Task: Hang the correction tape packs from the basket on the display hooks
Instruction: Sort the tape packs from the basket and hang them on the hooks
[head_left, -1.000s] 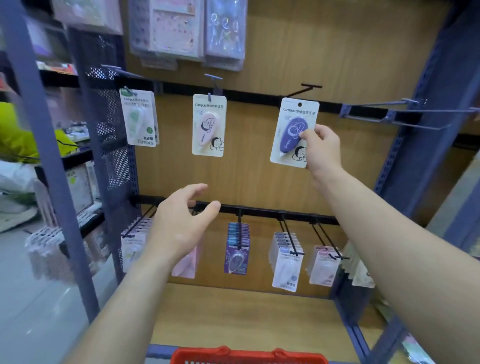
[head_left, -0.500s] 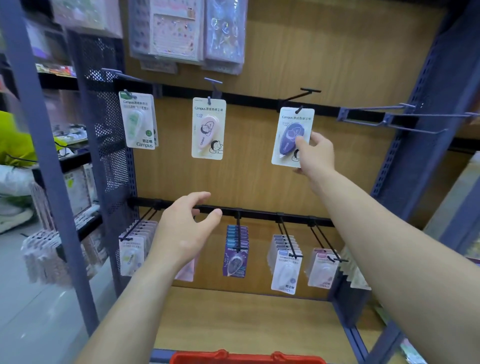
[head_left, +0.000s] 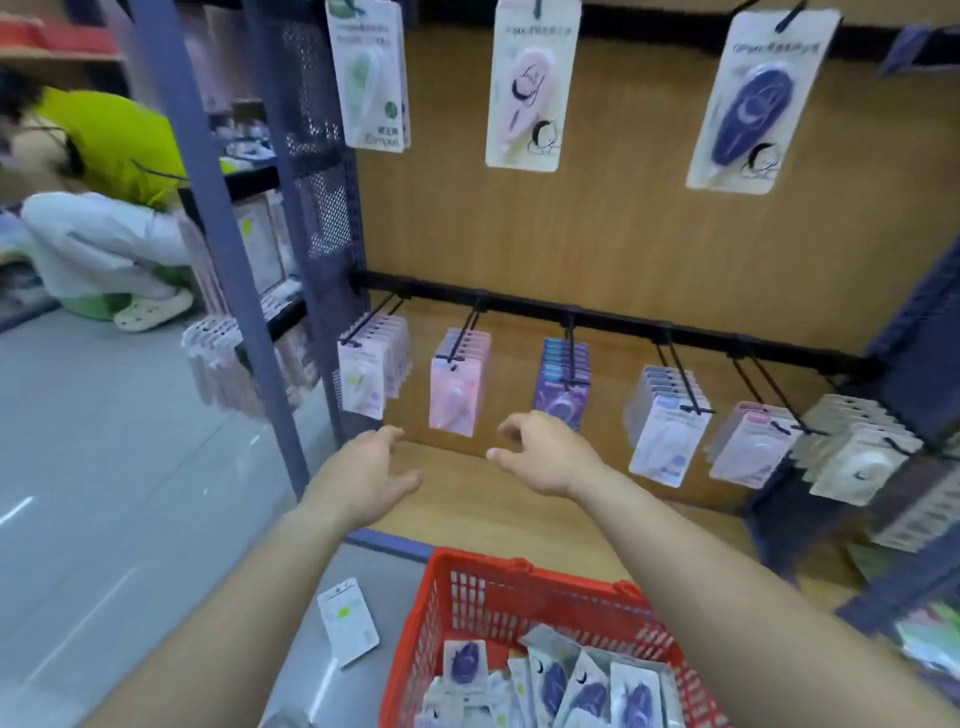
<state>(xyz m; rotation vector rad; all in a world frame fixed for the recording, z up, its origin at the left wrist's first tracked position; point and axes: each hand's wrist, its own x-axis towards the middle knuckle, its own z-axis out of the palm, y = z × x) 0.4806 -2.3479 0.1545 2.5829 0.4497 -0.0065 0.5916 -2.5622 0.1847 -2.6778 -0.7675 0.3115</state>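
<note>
Correction tape packs (head_left: 587, 686) are heaped inside a red basket (head_left: 519, 582); one stray pack (head_left: 348, 621) is seen on the grey floor (head_left: 130, 493) left of it. Beyond the basket, a wooden shelf board (head_left: 467, 519) and filled display hooks (head_left: 570, 332) are shown. Above the basket the left hand (head_left: 363, 478) and right hand (head_left: 550, 457) are held empty, fingers spread

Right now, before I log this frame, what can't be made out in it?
Head view only:
- The correction tape packs in the red basket: count unknown; the bottom edge cuts them off and the right forearm covers the basket's far side.
- The hook above the pink pack: cut off by the top edge.
- Print on the hanging packs: blurred.
- Print on the floor pack: too small to read.
</note>
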